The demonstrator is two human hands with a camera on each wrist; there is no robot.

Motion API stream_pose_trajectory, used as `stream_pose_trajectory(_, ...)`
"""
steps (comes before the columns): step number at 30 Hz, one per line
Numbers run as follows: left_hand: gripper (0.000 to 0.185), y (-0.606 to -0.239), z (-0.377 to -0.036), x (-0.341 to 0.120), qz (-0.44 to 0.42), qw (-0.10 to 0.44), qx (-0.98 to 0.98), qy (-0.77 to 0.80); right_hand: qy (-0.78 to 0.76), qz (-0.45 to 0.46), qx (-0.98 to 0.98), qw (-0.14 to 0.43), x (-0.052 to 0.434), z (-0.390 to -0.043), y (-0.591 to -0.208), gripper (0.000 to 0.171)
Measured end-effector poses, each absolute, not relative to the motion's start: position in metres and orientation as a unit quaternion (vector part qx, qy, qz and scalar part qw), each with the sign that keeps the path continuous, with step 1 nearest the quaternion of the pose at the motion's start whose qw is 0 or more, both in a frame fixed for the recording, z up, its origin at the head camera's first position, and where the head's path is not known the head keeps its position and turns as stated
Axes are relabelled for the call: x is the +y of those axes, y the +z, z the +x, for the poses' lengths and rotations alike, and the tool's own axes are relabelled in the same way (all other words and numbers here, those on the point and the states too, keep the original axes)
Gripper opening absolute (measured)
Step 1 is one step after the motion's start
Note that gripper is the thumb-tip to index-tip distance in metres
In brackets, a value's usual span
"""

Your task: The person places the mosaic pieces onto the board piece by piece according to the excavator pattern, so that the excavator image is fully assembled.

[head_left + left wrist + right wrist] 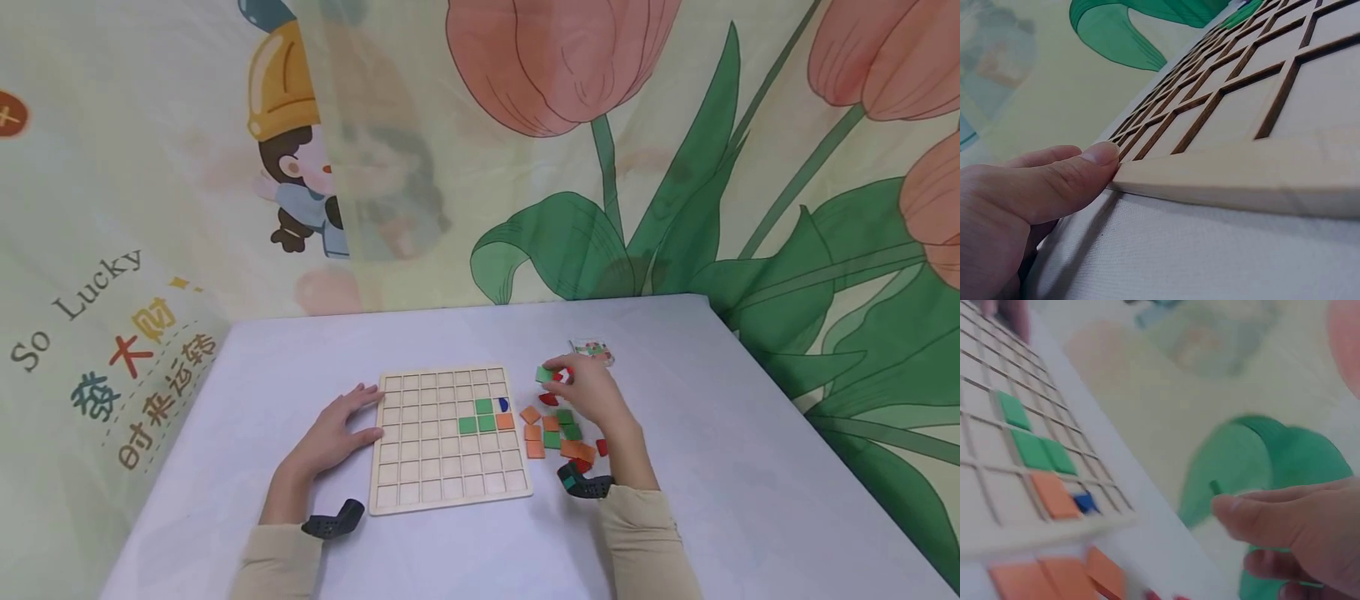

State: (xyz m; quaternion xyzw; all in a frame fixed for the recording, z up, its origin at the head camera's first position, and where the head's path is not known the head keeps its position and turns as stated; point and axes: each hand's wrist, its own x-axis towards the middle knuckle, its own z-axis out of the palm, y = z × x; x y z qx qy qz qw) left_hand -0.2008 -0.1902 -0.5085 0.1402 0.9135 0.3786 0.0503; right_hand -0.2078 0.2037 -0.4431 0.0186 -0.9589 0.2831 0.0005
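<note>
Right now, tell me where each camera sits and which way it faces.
Head: worn on the head, looks forward and down at the pale wooden grid board on the table; both forearms, left hand and right hand show.
Left wrist: low beside the board's edge; the thumb touches it.
Right wrist: blurred, looks across the board; fingers pinch a small green square tile.
Shared: all three show the board.

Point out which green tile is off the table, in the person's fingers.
The green tile pinched by the right hand, held above the loose pile; the other green tiles lie flat on the board or table.
</note>
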Motion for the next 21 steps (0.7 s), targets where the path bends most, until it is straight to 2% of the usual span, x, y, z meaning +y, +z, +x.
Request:
stream_pose_trajectory(10,0.068,-0.507,-0.2,-0.189,0.127,0.057,0.914,0.38,0.245,0.103,-0.964,0.03,0.123,-0.199,-0.457,0.032)
stream_pose_trajectory(21,0.069,-0.507,-0.201,-0.189,0.13,0.05,0.914,0.381,0.176,0.203,-0.963,0.033,0.092,-0.191,-0.481,0.026)
